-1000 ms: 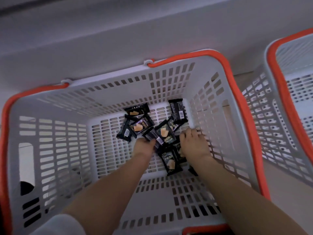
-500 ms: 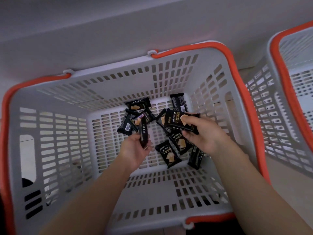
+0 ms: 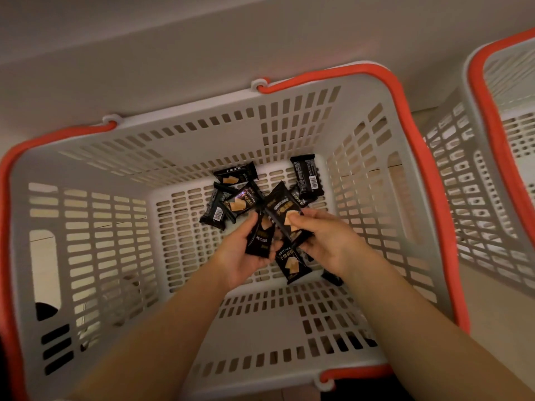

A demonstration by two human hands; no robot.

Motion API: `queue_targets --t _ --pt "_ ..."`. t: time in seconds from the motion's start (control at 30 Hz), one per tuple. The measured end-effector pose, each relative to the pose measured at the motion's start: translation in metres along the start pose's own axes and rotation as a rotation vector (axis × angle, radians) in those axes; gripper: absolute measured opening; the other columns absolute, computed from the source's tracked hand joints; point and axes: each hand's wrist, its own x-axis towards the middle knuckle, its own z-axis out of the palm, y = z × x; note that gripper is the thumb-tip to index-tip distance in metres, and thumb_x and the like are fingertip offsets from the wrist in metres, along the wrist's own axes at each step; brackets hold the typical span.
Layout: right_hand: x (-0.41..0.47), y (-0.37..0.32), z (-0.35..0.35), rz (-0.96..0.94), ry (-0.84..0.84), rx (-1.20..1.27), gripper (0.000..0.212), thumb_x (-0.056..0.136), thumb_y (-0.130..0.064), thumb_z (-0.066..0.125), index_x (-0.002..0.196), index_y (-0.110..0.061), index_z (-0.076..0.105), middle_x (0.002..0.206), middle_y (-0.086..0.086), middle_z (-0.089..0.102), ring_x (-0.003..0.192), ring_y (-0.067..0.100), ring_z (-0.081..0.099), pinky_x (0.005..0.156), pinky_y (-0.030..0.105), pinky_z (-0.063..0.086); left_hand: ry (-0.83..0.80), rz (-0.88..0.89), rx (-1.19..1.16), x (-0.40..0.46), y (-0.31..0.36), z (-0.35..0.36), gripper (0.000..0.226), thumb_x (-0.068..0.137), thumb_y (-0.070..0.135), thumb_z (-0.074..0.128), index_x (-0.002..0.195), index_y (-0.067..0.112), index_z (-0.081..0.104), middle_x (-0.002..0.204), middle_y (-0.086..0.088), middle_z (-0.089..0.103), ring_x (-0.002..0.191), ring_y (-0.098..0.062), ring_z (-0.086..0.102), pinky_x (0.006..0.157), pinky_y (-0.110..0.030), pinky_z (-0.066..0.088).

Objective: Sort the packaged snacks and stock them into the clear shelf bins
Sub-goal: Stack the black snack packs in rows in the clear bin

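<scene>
From the head view, both forearms reach down into a deep white slotted basket (image 3: 95, 256) with an orange rim. The left hand (image 3: 246, 253) is turned palm-up, its grip curled round one black snack packet (image 3: 260, 237) that stands nearly upright in the palm. The right hand (image 3: 324, 241) sits just beside it, thumb and fingers pinching a second black packet (image 3: 282, 208) that tilts up toward the basket's far wall. The two held packets touch or overlap where the hands meet; which one lies in front cannot be told.

On the basket floor, a loose cluster of black packets (image 3: 231, 198) lies just beyond the left hand, some face-up, some showing barcodes. One barcode packet (image 3: 307, 176) sits in the far right corner against the wall. Another face-up packet (image 3: 291, 264) lies under and between the wrists, and a dark corner of one more peeks out beneath the right wrist.

The near half of the floor and its left side are bare slotted plastic. The walls rise steeply on all four sides round the arms. A second basket (image 3: 474, 183) of the same kind stands just beside the first, on the right.
</scene>
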Motion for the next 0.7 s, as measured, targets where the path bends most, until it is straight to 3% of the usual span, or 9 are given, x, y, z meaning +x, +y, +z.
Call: queue_targets --t 0.07,0.13,0.2,0.3,0.47,0.57,0.7 --pt "0.003 -0.002 -0.004 -0.094 0.028 -0.34 0.019 0.081 -0.004 0.068 0.094 -0.013 0.058 0.1 0.008 0.064 0.086 0.017 0.061 0.074 0.028 0.051 0.043 -0.062 0.072 -0.001 0.003 0.0 0.027 0.091 0.035 0.047 0.096 0.013 0.063 0.077 -0.007 0.069 0.056 -0.015 0.059 0.05 -0.023 0.044" --pt "0.006 -0.006 -0.01 -0.269 0.052 -0.726 0.021 0.078 -0.009 0.072 0.083 -0.021 0.056 0.094 0.002 0.065 0.081 0.011 0.06 0.069 0.022 0.045 0.079 -0.142 0.152 -0.001 0.007 -0.003 0.028 0.091 0.036 0.046 0.09 0.013 0.062 0.076 -0.006 0.067 0.05 -0.013 0.054 0.047 -0.021 0.037" --pt "0.008 -0.008 -0.016 -0.389 0.055 -0.95 0.025 0.077 -0.011 0.074 0.078 -0.025 0.053 0.088 -0.004 0.063 0.076 0.006 0.058 0.065 0.016 0.043 0.1 -0.214 0.227 0.0 0.008 -0.006 0.027 0.093 0.037 0.044 0.091 0.014 0.059 0.073 -0.005 0.066 0.047 -0.012 0.052 0.047 -0.02 0.033" --pt "0.011 -0.007 -0.021 -0.42 -0.017 -1.103 0.025 0.077 -0.012 0.074 0.079 -0.026 0.053 0.08 -0.014 0.057 0.07 -0.003 0.053 0.057 0.008 0.038 0.115 -0.276 0.333 0.002 0.006 -0.012 0.028 0.095 0.036 0.042 0.1 0.015 0.06 0.076 -0.006 0.067 0.044 -0.011 0.05 0.044 -0.019 0.03" --pt "0.014 -0.009 -0.024 -0.407 -0.09 -1.17 0.028 0.075 -0.013 0.076 0.077 -0.03 0.054 0.084 -0.012 0.058 0.082 0.009 0.056 0.076 0.022 0.044 0.174 -0.28 0.31 0.005 0.005 -0.021 0.023 0.091 0.032 0.051 0.096 0.012 0.06 0.083 -0.008 0.066 0.041 -0.011 0.045 0.038 -0.015 0.027" --pt "0.015 -0.006 -0.025 -0.41 -0.13 -1.274 0.024 0.076 -0.014 0.075 0.08 -0.027 0.056 0.096 -0.007 0.057 0.093 0.013 0.055 0.086 0.029 0.046 0.188 -0.282 0.282 0.003 0.008 -0.023 0.02 0.088 0.029 0.055 0.096 0.01 0.057 0.074 -0.007 0.062 0.041 -0.013 0.045 0.038 -0.014 0.029" --pt "0.018 0.005 -0.019 -0.52 -0.219 -1.428 0.021 0.079 -0.016 0.072 0.095 -0.02 0.057 0.125 -0.005 0.048 0.115 0.012 0.043 0.093 0.022 0.034 0.115 -0.336 0.432 0.0 0.012 -0.012 0.024 0.089 0.034 0.055 0.093 0.011 0.057 0.07 -0.006 0.062 0.044 -0.013 0.048 0.039 -0.016 0.03"
